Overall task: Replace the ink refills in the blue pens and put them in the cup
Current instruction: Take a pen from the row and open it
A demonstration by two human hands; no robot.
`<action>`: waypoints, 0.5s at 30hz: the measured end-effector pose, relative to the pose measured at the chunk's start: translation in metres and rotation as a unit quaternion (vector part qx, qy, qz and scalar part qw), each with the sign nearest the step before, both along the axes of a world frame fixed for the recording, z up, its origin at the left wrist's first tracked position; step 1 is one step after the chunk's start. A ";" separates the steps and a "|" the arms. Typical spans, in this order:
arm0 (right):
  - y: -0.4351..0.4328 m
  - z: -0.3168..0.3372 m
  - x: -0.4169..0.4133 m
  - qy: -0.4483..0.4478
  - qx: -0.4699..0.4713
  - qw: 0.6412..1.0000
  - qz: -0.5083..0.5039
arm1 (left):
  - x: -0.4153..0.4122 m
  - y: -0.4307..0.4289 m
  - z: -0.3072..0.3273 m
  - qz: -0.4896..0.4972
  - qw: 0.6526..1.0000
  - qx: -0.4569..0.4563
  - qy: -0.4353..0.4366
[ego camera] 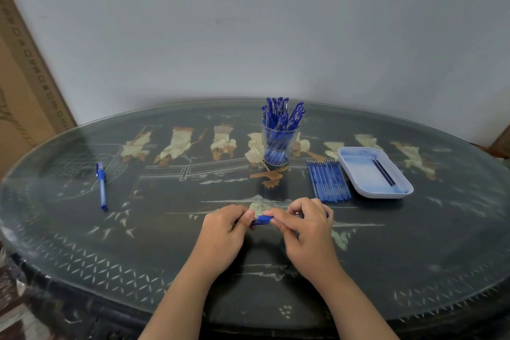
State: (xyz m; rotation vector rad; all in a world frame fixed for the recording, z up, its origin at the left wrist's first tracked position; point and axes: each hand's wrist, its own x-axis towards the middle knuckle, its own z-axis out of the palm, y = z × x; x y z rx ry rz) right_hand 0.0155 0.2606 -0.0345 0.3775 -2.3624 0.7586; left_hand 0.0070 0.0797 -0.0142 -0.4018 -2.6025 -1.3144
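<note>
Both hands at the near bench, left hand (225,232) and right hand (306,229) fingers pinching one blue pen (262,220), cup (278,143) packed far behind

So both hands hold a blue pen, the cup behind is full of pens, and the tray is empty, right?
Not quite. The tray is not empty: at least one dark refill lies in it, as the head view shows. The rest stands: the left hand and the right hand hold a blue pen, and the cup behind is full of pens.
</note>
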 end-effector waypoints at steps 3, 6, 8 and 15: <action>-0.002 -0.001 0.000 0.004 0.006 1.000 0.006 | 0.001 0.000 0.001 -0.001 1.000 -0.005 -0.006; 0.006 -0.002 -0.002 0.007 -0.050 0.998 -0.023 | 0.000 -0.008 0.000 0.060 0.991 0.098 -0.064; 0.011 -0.002 -0.005 -0.014 -0.123 0.991 -0.048 | 0.000 -0.012 0.002 0.102 0.971 0.195 -0.096; 0.007 -0.001 -0.004 -0.031 -0.118 0.991 -0.055 | -0.002 -0.004 -0.001 0.109 0.984 0.143 0.006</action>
